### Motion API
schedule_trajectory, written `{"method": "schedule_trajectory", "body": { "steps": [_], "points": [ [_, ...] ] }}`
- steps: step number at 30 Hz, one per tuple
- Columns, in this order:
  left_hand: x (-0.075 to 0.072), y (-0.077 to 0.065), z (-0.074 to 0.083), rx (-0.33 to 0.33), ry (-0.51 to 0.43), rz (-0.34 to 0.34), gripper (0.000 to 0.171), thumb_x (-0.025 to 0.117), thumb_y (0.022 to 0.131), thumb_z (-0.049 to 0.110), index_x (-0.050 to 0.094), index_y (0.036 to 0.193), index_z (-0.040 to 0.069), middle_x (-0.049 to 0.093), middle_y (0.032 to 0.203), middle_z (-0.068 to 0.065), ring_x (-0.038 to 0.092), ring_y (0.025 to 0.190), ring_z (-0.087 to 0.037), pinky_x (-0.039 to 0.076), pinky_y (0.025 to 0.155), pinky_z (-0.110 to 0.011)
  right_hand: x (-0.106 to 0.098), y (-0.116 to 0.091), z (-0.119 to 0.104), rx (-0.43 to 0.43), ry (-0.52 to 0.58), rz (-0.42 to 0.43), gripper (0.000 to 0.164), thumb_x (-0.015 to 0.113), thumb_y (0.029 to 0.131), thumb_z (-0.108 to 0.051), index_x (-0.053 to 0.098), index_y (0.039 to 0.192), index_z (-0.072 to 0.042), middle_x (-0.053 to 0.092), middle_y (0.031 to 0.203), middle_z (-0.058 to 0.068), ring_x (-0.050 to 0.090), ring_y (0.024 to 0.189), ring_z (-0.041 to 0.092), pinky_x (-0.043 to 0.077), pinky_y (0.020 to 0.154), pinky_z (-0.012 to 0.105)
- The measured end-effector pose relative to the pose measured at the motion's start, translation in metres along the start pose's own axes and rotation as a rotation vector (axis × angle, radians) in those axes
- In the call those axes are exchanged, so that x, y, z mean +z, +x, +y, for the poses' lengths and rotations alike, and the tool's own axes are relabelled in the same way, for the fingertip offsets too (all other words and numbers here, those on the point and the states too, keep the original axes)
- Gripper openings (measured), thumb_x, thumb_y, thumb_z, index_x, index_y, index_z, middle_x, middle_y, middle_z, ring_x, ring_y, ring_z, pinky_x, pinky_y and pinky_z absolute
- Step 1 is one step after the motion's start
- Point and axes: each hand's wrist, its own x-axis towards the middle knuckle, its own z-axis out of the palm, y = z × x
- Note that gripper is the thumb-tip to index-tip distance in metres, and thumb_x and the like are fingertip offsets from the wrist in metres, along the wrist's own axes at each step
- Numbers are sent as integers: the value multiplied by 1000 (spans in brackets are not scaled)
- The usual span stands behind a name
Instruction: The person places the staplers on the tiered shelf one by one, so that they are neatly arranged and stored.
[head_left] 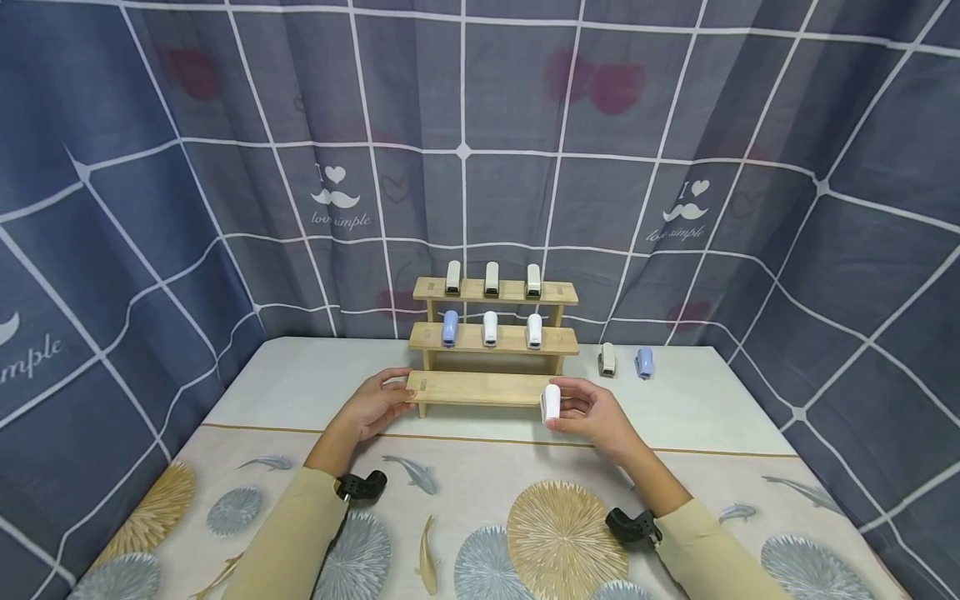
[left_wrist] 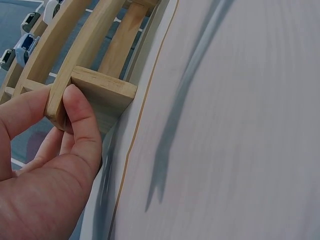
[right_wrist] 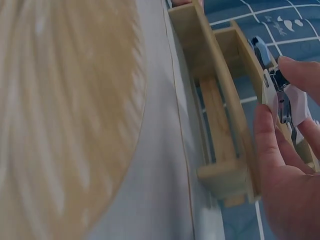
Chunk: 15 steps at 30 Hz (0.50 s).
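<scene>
A stepped wooden display rack [head_left: 480, 387] stands on the white part of the table. Its left end at the lowest tier is pinched between thumb and fingers of my left hand [head_left: 377, 402]; the left wrist view shows the thumb [left_wrist: 78, 107] on the board's edge. My right hand [head_left: 596, 412] grips a small white stapler [head_left: 551, 403] at the right end of that tier. The stapler's metal mechanism [right_wrist: 283, 102] shows between the fingers in the right wrist view. On the middle tier sit a blue stapler [head_left: 450, 328] and two white ones [head_left: 490, 329].
Three pale staplers [head_left: 491, 279] line the top tier. To the right of the rack, a cream stapler [head_left: 607, 360] and a blue stapler [head_left: 644, 362] lie on the table. A dark checked curtain [head_left: 510, 200] hangs behind; a patterned cloth [head_left: 465, 508] covers the front.
</scene>
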Motion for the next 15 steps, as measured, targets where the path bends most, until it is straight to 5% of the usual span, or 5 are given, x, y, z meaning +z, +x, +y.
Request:
{"method": "schedule_trajectory", "body": {
  "steps": [15],
  "points": [
    [-1,1,0,-4,14,0,65,57,98,-9,30,156,-1,62,113,-8,68,88,-12,61,79,-21,41,30,-11,-29,33,-64,69,88,72,5,59,135,3,64,125,25,69,98,17,63,83,24]
  ]
}}
